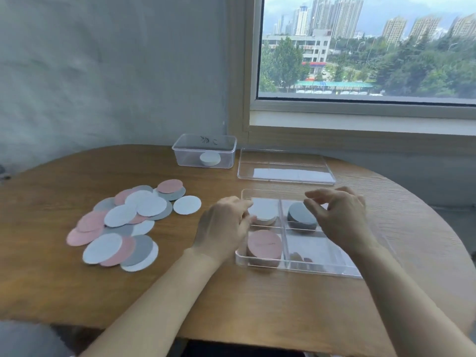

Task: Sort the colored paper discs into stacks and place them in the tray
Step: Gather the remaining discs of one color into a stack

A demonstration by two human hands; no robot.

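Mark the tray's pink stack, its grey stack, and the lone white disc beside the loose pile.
pink stack (pixel 264 244): head view, middle of its top disc.
grey stack (pixel 301 215): head view, middle of its top disc.
lone white disc (pixel 187 205): head view, its centre.

You're at a round wooden table by a grey plaster wall; past its far right edge, a window shows daylight, trees and tower blocks.

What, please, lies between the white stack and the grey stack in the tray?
Only the clear divider of the tray stands between the white stack and the grey stack, in the head view.
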